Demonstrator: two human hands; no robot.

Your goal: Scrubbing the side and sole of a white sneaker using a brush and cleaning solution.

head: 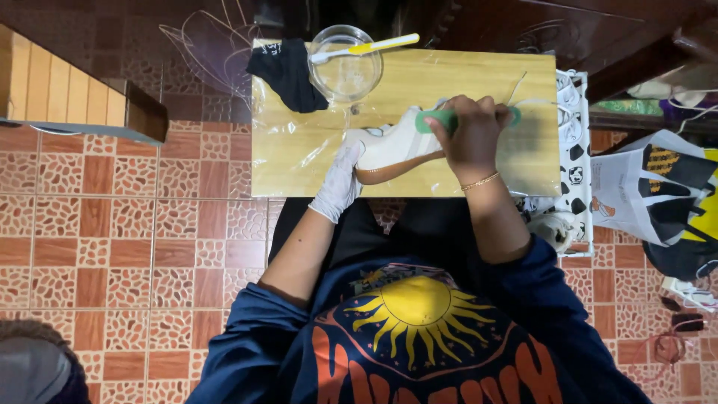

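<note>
Gripping shoe (pixel 393 146) – gloved left hand (pixel 340 179) | right hand (pixel 471 135) clenching green brush (pixel 434 120) | plastic-wrapped wooden table (pixel 299 150) – tiled floor (pixel 112 224)

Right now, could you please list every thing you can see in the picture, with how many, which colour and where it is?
wooden board: one, light wood under clear plastic film, across the person's lap
shoe: one, white with a brown sole, on the board's middle
brush: one, green handle, gripped above the shoe
glass bowl: one, clear, at the board's far edge
toothbrush: one, yellow and white, lying across the bowl
black cloth: one, at the board's far left corner
tiled floor: reddish-brown and white tiles, around the person
bags: several, white, black and yellow, on the floor at right
left hand: in a white glove, holding the shoe's heel end
right hand: bare, gold bracelet, holding the brush
</note>
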